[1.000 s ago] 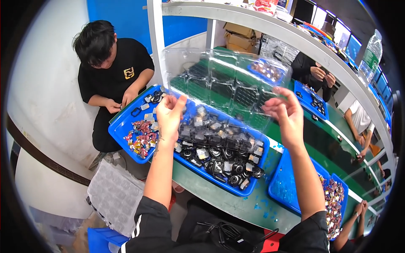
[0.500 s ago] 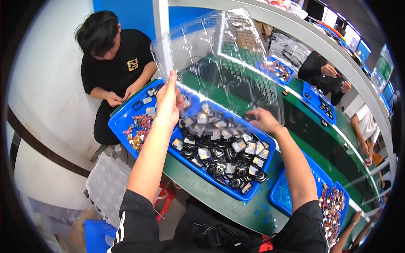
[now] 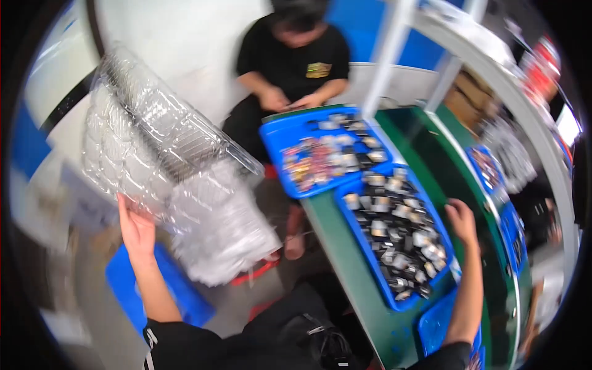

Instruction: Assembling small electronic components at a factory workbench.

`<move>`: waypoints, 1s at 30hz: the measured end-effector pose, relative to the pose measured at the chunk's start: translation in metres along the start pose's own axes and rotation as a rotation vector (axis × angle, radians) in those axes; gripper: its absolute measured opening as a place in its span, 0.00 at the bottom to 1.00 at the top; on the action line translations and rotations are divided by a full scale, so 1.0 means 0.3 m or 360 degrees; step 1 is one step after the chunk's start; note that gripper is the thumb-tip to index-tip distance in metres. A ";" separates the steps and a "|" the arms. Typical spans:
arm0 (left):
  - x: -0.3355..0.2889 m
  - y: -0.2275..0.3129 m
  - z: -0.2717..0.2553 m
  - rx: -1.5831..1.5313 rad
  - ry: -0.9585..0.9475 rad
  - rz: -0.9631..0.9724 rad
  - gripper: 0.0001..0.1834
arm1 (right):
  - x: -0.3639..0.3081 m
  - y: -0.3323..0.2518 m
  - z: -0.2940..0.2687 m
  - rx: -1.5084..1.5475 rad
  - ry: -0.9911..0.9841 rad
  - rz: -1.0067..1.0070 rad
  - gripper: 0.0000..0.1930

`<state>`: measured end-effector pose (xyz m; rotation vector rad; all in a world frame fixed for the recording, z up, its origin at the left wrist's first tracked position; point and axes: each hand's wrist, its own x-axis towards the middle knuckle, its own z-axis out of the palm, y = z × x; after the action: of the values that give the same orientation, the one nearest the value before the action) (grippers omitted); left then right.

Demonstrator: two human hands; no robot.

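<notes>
My left hand (image 3: pixel 138 233) is at the lower left, its thumb up against the near edge of a clear plastic blister tray (image 3: pixel 154 117) and its fingers partly hidden there. The tray is tilted over a stack of similar translucent trays (image 3: pixel 219 222). On the right, my right hand (image 3: pixel 462 223) hangs with nothing in it, thumb and fingers apart, above the green conveyor belt. Nearest to it is a long blue bin (image 3: pixel 364 253) heaped with small black and silver watch-like parts (image 3: pixel 394 228). Motion blurs much of the view.
Across from me, a seated person in black (image 3: pixel 299 68) handles something small behind a blue bin (image 3: pixel 287 185) of coloured and dark parts. Other blue bins (image 3: pixel 435 330) line the green bench (image 3: pixel 339 246). A white frame post (image 3: pixel 388 58) rises beyond. A blue container (image 3: pixel 191 302) stands low left.
My view has turned left. The clear tray has moved from over the parts bin to the stack at left, with my left hand. My right hand has come away from the tray.
</notes>
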<state>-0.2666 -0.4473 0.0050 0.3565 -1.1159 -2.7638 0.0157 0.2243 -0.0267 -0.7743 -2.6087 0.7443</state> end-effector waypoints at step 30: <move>-0.083 -0.216 -0.709 0.2355 -0.0491 0.1431 0.31 | -0.256 -1.104 0.933 -0.0482 -0.0844 -0.0771 0.22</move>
<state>-0.1879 -0.5370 -0.1845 -0.4007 -2.3814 -0.8950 -0.1801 -0.1666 -0.0796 0.0282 -3.2438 0.4547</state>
